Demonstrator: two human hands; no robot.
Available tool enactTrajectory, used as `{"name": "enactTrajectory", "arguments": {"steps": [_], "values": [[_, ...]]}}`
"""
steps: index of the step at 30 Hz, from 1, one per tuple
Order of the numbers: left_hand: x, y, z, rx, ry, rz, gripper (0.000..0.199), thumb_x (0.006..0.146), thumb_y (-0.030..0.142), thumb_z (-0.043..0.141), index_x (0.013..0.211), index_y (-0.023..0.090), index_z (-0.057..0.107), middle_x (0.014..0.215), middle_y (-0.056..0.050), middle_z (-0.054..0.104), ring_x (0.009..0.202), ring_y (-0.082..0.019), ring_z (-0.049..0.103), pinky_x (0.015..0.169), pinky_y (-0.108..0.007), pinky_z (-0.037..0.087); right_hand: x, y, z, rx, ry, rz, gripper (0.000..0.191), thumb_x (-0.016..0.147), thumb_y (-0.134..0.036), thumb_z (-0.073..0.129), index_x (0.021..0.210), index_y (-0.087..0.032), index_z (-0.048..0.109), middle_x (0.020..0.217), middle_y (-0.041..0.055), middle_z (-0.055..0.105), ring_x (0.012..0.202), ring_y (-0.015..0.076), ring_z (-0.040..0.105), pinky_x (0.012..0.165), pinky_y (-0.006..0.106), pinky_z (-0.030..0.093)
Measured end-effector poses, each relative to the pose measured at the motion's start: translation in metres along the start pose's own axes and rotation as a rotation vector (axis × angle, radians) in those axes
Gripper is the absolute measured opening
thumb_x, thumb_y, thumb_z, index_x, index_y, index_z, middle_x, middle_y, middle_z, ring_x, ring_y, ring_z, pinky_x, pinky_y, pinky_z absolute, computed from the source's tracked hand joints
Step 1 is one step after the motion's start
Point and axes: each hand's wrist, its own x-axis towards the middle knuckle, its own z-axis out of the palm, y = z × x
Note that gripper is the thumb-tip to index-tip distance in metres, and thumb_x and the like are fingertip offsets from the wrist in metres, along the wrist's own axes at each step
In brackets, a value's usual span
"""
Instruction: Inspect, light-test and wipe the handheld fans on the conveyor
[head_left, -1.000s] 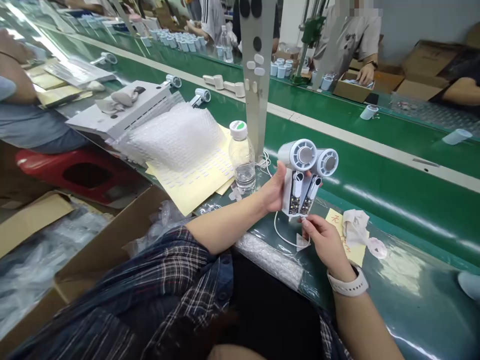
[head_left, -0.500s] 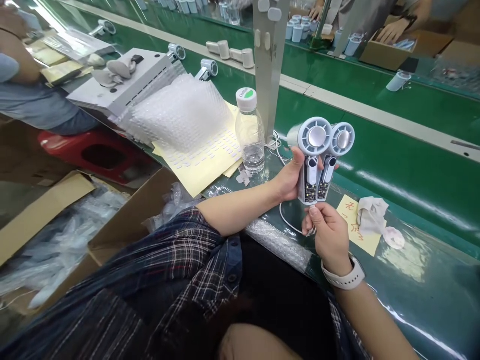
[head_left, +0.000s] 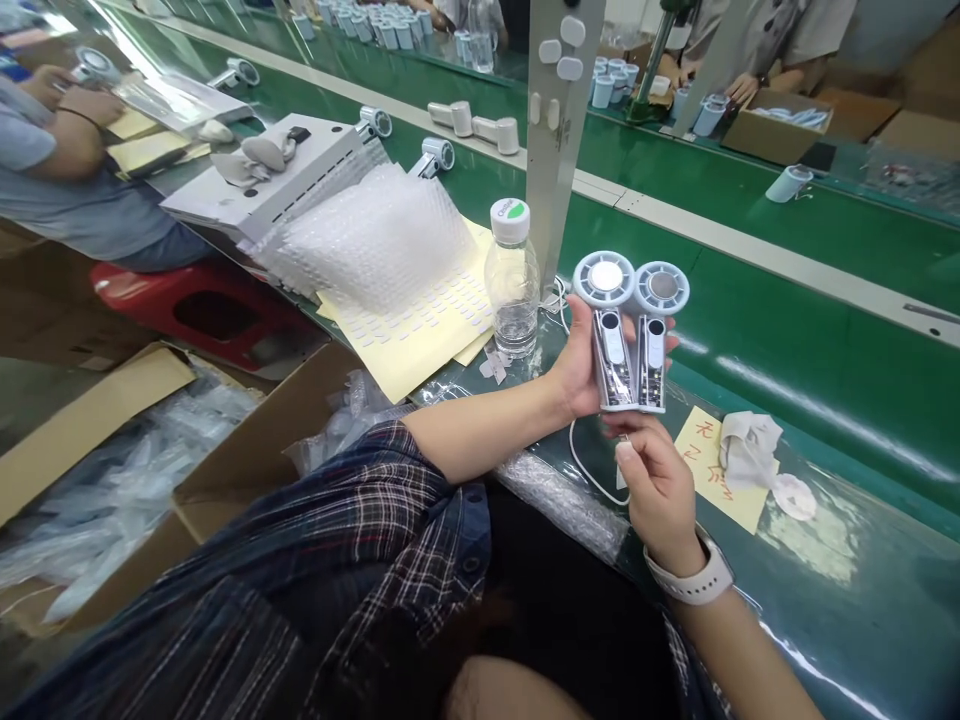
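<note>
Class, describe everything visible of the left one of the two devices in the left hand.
This device has a round, pale blue head, spoked around a shiny silvery disc. Its narrow, plastic-looking handle is open in front: a pale oval piece with a dark round end sits above exposed circuitry. The left hand holds it roughly upright, beside the second device. The right hand is just below; whether it touches is unclear.

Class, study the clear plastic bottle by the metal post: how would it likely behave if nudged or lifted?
The clear plastic bottle may tip if pushed near its white cap, being tall and narrow. Its water fills only the lower part, so it is probably light for its size, with its weight low. Capped, it seems unlikely to spill.
</note>
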Motion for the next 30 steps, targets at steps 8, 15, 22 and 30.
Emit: {"name": "enactTrajectory", "arguments": {"steps": [8, 15, 22, 30], "values": [[-0.007, 0.009, 0.007, 0.075, -0.096, 0.057, 0.09, 0.07, 0.107, 0.058, 0.068, 0.017, 0.057, 0.113, -0.012, 0.079, 0.118, -0.031, 0.079, 0.087, -0.036, 0.067, 0.001, 0.006, -0.009, 0.107, 0.091, 0.18, 0.039, 0.101, -0.059, 0.072, 0.084, -0.024, 0.067, 0.064, -0.0008, 0.063, 0.062, 0.0172, 0.06, 0.064, 0.031, 0.048], [-0.012, -0.006, 0.004, 0.274, -0.106, 0.158, 0.094, 0.05, 0.111, 0.067, 0.072, 0.02, 0.057, 0.112, -0.015, 0.077, 0.13, -0.036, 0.07, 0.096, -0.042, 0.065, 0.0, 0.014, -0.006, 0.188, 0.042, 0.188, 0.043, 0.106, -0.06, 0.061, 0.081, -0.025, 0.057, 0.06, -0.002, 0.061, 0.057, 0.0172, 0.059, 0.061, 0.032, 0.05], [-0.006, 0.006, 0.002, 0.285, 0.006, 0.228, 0.088, 0.072, 0.108, 0.053, 0.084, 0.021, 0.057, 0.11, -0.013, 0.074, 0.13, -0.037, 0.068, 0.093, -0.047, 0.064, 0.006, 0.009, -0.004, 0.002, 0.037, 0.049, 0.043, 0.103, -0.06, 0.064, 0.079, -0.024, 0.065, 0.106, 0.0096, 0.075, 0.104, 0.0273, 0.069, 0.098, 0.045, 0.054], [-0.007, 0.006, -0.001, 0.334, 0.029, 0.158, 0.08, 0.077, 0.1, 0.063, 0.082, 0.02, 0.059, 0.108, -0.013, 0.075, 0.132, -0.035, 0.069, 0.1, -0.043, 0.064, 0.02, 0.043, -0.098, -0.872, 0.25, 0.017, 0.042, 0.094, -0.055, 0.064, 0.111, -0.02, 0.077, 0.112, 0.0179, 0.072, 0.105, 0.0367, 0.065, 0.1, 0.061, 0.051]]}}
